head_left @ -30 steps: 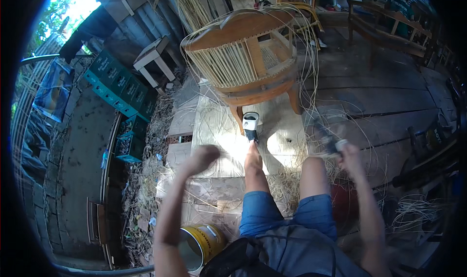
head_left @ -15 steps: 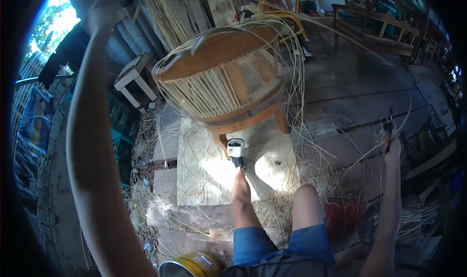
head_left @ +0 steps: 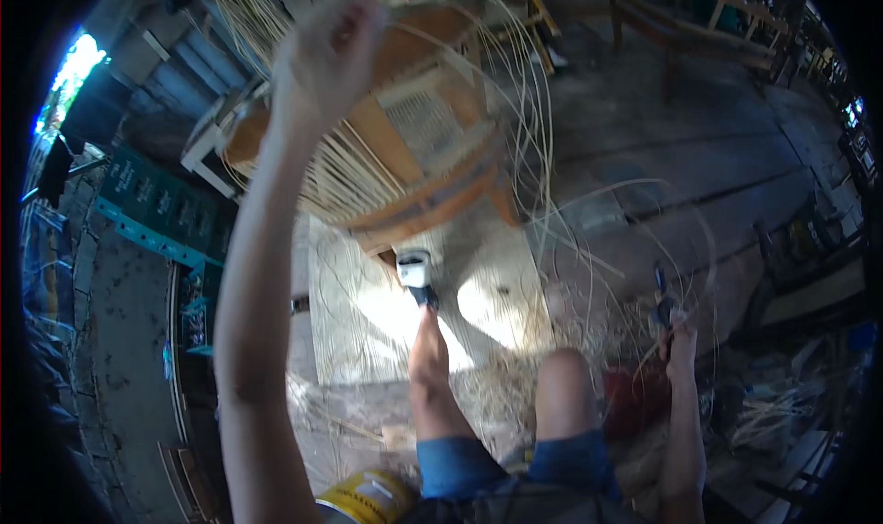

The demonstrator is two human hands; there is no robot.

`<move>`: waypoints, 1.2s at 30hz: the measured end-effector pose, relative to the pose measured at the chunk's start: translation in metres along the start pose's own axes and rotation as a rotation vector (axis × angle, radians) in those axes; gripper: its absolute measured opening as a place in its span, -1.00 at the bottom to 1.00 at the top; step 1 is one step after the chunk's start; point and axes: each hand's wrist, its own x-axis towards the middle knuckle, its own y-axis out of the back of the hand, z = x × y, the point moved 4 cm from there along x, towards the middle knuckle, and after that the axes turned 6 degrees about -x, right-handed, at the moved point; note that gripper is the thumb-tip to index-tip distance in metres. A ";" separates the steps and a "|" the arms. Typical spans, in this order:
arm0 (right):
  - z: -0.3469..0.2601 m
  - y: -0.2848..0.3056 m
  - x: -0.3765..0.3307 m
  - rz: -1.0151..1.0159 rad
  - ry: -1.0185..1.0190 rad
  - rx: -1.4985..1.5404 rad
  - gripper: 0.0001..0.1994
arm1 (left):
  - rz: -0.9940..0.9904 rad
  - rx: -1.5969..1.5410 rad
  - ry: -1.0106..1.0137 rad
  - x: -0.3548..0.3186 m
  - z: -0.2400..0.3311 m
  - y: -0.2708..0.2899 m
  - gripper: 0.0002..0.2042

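Observation:
A wooden chair point(head_left: 440, 208) stands ahead of me, its back laced with pale cane strips point(head_left: 354, 170) beside a woven panel point(head_left: 423, 124). My left hand point(head_left: 333, 60) is raised in front of the chair's top, fingers curled closed and blurred. A thin cane strand point(head_left: 437, 46) runs rightward from beside that fist; whether the fingers grip it is unclear. Low on the right, my right hand point(head_left: 679, 342) is closed around a dark hand tool point(head_left: 661, 309) with a narrow tip, its exact kind too blurred to tell. Loose cane strands curve around this hand.
Long cane strands point(head_left: 538, 129) hang off the chair's right side. My white-shod foot point(head_left: 414, 268) rests on a plywood sheet point(head_left: 349, 340). Around me are green crates point(head_left: 166, 202), a pale stool point(head_left: 204, 156), a yellow bucket point(head_left: 370, 498), a red container point(head_left: 637, 397) and a wooden bench point(head_left: 708, 41).
My left hand has come from the far upper left rightward and down, in front of the chair's back. My right hand with the tool has moved left and lower. The view has shifted too.

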 end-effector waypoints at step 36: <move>-0.167 0.106 0.116 0.153 0.211 0.141 -0.69 | 0.046 0.494 0.925 -0.062 -0.211 0.505 -0.79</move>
